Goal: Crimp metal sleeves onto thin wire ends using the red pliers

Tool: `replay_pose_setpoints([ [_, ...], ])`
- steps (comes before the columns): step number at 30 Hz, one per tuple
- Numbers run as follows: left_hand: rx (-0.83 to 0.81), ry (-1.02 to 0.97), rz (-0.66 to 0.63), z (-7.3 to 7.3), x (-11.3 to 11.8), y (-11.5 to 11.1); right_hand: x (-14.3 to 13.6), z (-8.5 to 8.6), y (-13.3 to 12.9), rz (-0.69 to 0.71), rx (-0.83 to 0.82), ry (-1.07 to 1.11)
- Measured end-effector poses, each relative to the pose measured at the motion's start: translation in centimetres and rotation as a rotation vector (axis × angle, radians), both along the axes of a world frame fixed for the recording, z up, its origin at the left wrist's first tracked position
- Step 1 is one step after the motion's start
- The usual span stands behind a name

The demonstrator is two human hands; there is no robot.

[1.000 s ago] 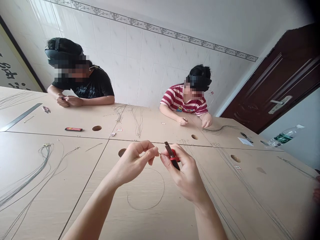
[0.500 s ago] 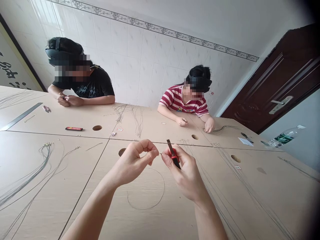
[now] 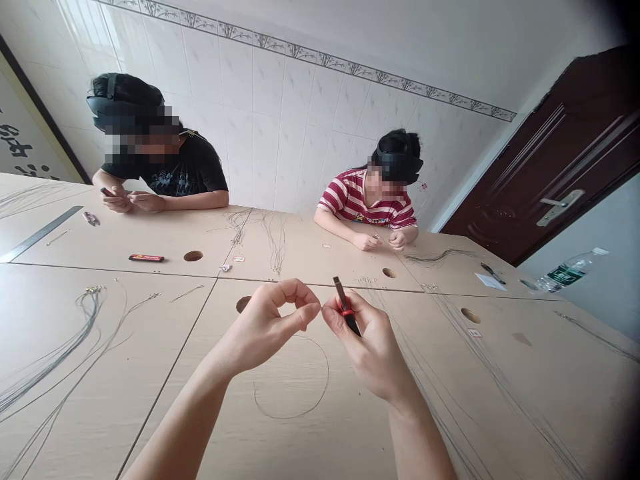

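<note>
My left hand (image 3: 280,317) is closed in a pinch, thumb against forefinger, on the end of a thin grey wire. The rest of the wire (image 3: 327,380) curves in a wide loop below the hand, over the tabletop. My right hand (image 3: 367,333) grips a small black-and-red tool (image 3: 346,305) with a flat dark metal end pointing up; its exact kind does not show. The right thumb and forefinger almost touch the left fingertips, and whatever lies between them is too small to make out.
Bundles of thin wires (image 3: 87,327) lie left, and more long wires (image 3: 500,373) right. A metal ruler (image 3: 43,233), a black-and-red case (image 3: 146,258) and a plastic bottle (image 3: 570,270) rest on the table (image 3: 310,447), which has round holes. Two people sit opposite, hands on the table.
My left fingertips have moved slightly right, closing the small gap to my right fingers. Opposite, the person in stripes has drawn one hand back from a wire bundle.
</note>
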State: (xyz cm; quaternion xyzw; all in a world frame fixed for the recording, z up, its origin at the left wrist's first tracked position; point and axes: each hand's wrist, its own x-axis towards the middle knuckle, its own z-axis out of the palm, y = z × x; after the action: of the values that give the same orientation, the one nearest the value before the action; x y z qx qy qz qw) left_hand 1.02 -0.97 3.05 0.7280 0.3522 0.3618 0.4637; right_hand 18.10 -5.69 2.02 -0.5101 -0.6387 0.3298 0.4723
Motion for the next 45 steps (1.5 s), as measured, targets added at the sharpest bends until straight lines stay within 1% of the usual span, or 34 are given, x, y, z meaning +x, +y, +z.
replay_pose_setpoints([
  [11,-0.025,0.031,0.057,-0.19,-0.08,-0.09,0.24,-0.11,-0.07,-0.030,0.016,0.039],
  [22,-0.019,0.014,0.031,-0.22,0.17,-0.06,0.02,-0.22,0.11,-0.012,0.025,-0.002],
  [31,-0.028,0.000,0.036,-0.13,0.04,-0.11,0.03,-0.30,0.05,-0.034,0.034,0.000],
  [37,0.016,-0.003,0.015,-0.26,0.04,0.16,0.02,-0.16,0.10,-0.034,0.035,-0.012],
  [45,-0.024,0.043,0.020,-0.10,0.07,-0.03,-0.06,-0.19,0.00,-0.042,0.030,0.010],
])
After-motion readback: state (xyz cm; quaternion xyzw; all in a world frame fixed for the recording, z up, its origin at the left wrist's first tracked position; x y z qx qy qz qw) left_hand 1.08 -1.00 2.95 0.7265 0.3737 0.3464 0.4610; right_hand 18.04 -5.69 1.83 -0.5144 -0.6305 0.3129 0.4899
